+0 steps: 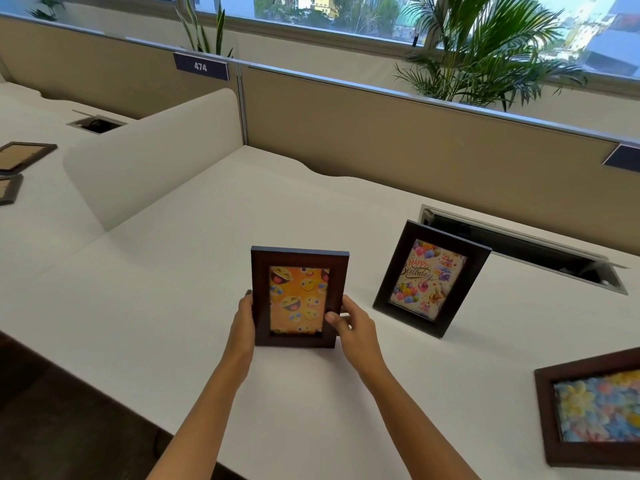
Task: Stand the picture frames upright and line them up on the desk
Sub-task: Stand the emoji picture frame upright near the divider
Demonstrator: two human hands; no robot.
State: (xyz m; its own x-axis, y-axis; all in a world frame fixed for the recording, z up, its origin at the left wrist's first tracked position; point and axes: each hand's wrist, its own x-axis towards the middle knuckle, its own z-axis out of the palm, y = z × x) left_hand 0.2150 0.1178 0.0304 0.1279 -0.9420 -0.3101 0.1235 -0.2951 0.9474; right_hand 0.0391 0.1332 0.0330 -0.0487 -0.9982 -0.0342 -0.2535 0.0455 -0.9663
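A dark brown frame with an orange emoji picture (298,296) stands upright on the white desk (173,289) in the middle of the view. My left hand (244,323) grips its left edge and my right hand (349,323) grips its right edge, thumb on the front. To its right a black frame with a "Happy Birthday" picture (431,278) stands upright, leaning back, with no hand on it. A brown frame with a pastel flower picture (594,410) lies flat at the right edge of the desk.
An open cable hatch (526,247) sits in the desk behind the birthday frame. A beige partition wall (381,133) runs along the back and a white divider (156,150) on the left. Two more frames (20,157) lie on the neighbouring desk.
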